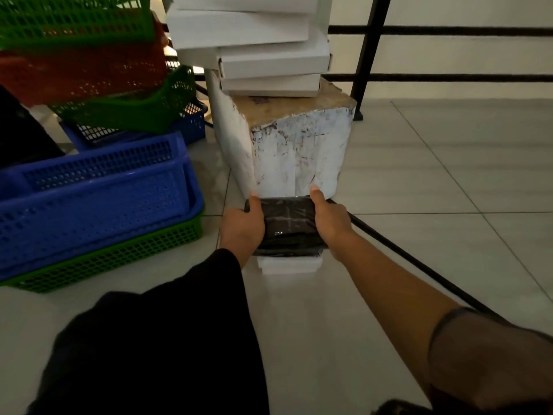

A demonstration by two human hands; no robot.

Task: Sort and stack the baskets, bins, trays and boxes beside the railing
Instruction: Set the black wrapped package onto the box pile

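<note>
down at floor level, just in front of the big worn white box (299, 151), both my hands are on a dark plastic-wrapped package (288, 226). my left hand (242, 227) grips its left side, thumb up along the edge and fingers curled round out of sight; my right hand (330, 221) grips the right side the same way, thumb pointing up toward the big box. the package sits on a small white box (289, 266) that shows under its near edge, and its far edge touches the foot of the big box. i cannot tell whether i am lifting it or pressing it down.

on top of the big box stands a pile of flat white boxes (248, 34), laid a bit crooked, and behind it the black railing (371, 49) runs across. to the left, a blue basket (98, 202) is nested in a green basket (104, 265) on the tiles. further back a green basket (74, 19) on a red basket (83, 73) lean over another green one (134, 109) tipped into a smaller blue one (194, 124).

by my reckoning the job is partway done: the white boxes are piled and some baskets nested, but the back baskets lie askew and unsorted, and this package and small box need a place.
</note>
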